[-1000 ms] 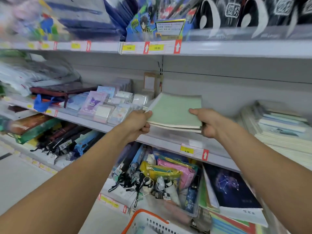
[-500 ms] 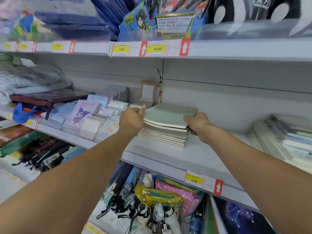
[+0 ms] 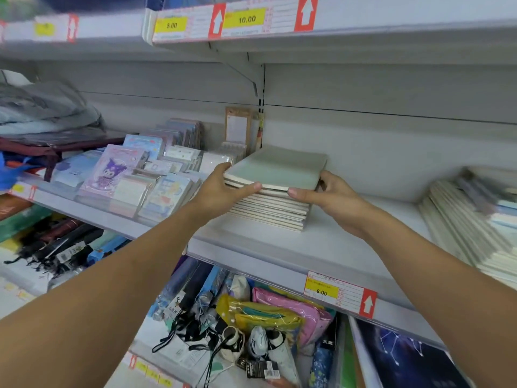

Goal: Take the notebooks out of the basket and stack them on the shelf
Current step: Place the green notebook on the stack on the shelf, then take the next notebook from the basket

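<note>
Since a second ago the green notebooks have come down out of the air onto the pile, and the view has closed in on the shelf. The left hand [image 3: 221, 189] grips the top green notebooks [image 3: 277, 169] at their left edge, thumb along the front. The right hand [image 3: 327, 194] pinches the right front corner, thumb flat against the edge, likely to square them with the stack [image 3: 271, 211] beneath. That stack sits on the white shelf [image 3: 279, 247], between card packets [image 3: 134, 180] to the left and another notebook pile [image 3: 470, 219] to the right. The basket is out of view.
</note>
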